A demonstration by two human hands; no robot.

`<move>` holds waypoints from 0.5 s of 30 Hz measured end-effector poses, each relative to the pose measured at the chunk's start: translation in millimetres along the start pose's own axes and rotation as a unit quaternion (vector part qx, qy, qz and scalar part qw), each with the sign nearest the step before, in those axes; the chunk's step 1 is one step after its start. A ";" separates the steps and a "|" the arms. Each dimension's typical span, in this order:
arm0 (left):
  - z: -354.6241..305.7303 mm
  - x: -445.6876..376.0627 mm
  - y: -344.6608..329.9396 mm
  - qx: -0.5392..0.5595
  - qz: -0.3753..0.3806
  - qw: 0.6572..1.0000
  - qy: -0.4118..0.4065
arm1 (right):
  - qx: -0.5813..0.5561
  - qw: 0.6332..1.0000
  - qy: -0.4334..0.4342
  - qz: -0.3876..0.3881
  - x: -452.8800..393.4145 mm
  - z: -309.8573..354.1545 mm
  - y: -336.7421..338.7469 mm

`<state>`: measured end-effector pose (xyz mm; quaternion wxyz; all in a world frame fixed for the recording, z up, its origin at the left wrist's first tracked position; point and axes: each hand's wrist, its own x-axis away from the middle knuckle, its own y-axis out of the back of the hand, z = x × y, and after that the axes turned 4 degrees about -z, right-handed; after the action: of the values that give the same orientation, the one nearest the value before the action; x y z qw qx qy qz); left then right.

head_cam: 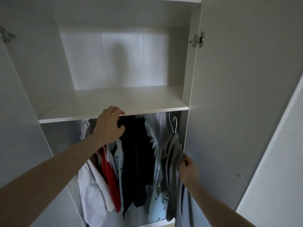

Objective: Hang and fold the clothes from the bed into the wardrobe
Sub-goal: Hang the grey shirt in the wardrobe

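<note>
a: head view, open wardrobe (49, 66), white shelf (114, 102) across the middle, clothes hanging under it. left hand (109, 123)?

b: up at the shelf's front edge, fingers curled over the top of the dark garment (134, 161), gripping it near its hanger end. the rail itself is hidden behind the shelf.

a: right hand (188, 169)?

b: lower right, pinching a fold of the grey garment (172, 161), which is on a white hanger (175, 124). can't tell if that hook is on the rail or just held up.

a: other clothes?

b: left of the dark one: a red piece (109, 177), then a white shirt (91, 185) furthest left. a pale blue shirt with small bird prints (155, 199) hangs between the dark and grey garments. some motion blur.

a: doors?

b: right door (246, 95) swung open, metal hinge (197, 40) near the top.
</note>
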<state>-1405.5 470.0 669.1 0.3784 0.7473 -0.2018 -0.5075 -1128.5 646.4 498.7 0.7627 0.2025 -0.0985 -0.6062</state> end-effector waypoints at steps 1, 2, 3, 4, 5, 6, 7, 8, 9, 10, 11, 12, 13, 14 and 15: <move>5.2 -7.4 -3.2 -0.005 -0.006 1.000 -0.005 | 0.003 1.000 0.000 -0.005 -8.2 0.2 -9.7; 10.6 -15.5 -6.8 -0.011 -0.009 1.000 -0.012 | 0.006 1.000 0.001 -0.010 -17.5 0.5 -19.3; 14.5 -21.6 -10.0 -0.015 -0.005 1.000 -0.019 | 0.008 1.000 -0.001 -0.013 -25.2 0.9 -25.9; 19.8 -27.5 -14.6 -0.019 0.006 1.000 -0.024 | 0.011 1.000 -0.005 -0.015 -34.1 1.1 -33.0; 26.6 -32.6 -20.8 -0.026 0.023 0.999 -0.028 | 0.014 1.000 -0.008 -0.015 -42.8 1.1 -40.6; 33.6 -36.5 -27.3 -0.037 0.045 0.998 -0.030 | 0.015 1.000 -0.010 -0.014 -50.9 1.6 -48.0; 41.1 -39.7 -35.5 -0.050 0.068 0.996 -0.033 | 0.018 1.000 -0.013 -0.016 -59.3 2.0 -55.4; 46.3 -41.0 -41.6 -0.063 0.089 0.993 -0.038 | 0.021 0.999 -0.015 -0.019 -66.2 3.3 -60.0; 51.9 -41.0 -47.9 -0.072 0.107 0.991 -0.039 | 0.025 0.999 -0.017 -0.019 -73.2 5.0 -65.0; 57.5 -41.4 -53.6 -0.079 0.122 0.989 -0.039 | 0.028 0.999 -0.017 -0.016 -81.1 7.0 -70.0; 62.3 -41.1 -57.7 -0.088 0.134 0.986 -0.040 | 0.027 0.999 -0.017 -0.010 -88.4 9.5 -74.1; 67.2 -41.6 -61.3 -0.094 0.144 0.984 -0.039 | 0.029 0.999 -0.015 -0.003 -97.3 12.0 -78.5; 71.5 -42.5 -64.3 -0.097 0.148 0.983 -0.039 | 0.035 0.999 -0.011 0.004 -107.0 15.5 -83.1; 73.4 -43.2 -65.7 -0.096 0.150 0.983 -0.043 | 0.041 0.999 -0.009 0.009 -115.5 18.9 -86.2; 75.4 -44.3 -67.6 -0.089 0.151 0.983 -0.045 | 0.046 0.999 -0.007 0.014 -124.6 22.6 -90.4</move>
<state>-1497.7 515.9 628.8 0.5065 0.6480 -0.2830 -0.4935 -1248.0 745.8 492.2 0.7602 0.2321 -0.1344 -0.5918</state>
